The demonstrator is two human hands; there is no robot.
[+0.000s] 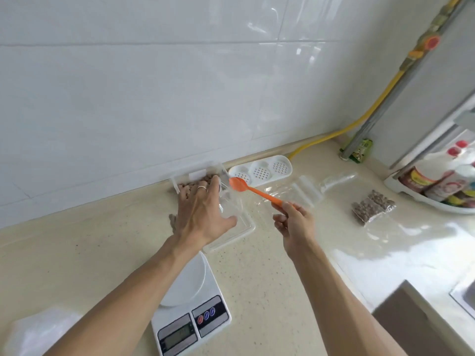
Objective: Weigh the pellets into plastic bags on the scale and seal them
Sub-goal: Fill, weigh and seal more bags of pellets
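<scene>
On a beige countertop (270, 278) against a white tiled wall, a clear plastic container (199, 177) of brown pellets (189, 187) stands close to the wall edge. The left hand (201, 210), a ring on one finger, reaches over this container with fingers extended and spread, fingertips over the pellets; whether they touch the pellets cannot be told. A clear plastic bag (230, 205) appears just beside its thumb, though whether the hand holds it is not discernible. The right hand (294, 224) pinches the handle end of an orange spoon (253, 191), fingers curled around it; the spoon's bowl points toward the container's right side, raised and apparently empty. A transparent lid (240, 231) lies flat in front of the container. The white digital scale (191, 307) sits nearer the person, partly under the left forearm, platform bare. To the right, well apart, two filled pellet bags (372, 206) lie on the counter. A white perforated tray (262, 170) rests by the wall.
</scene>
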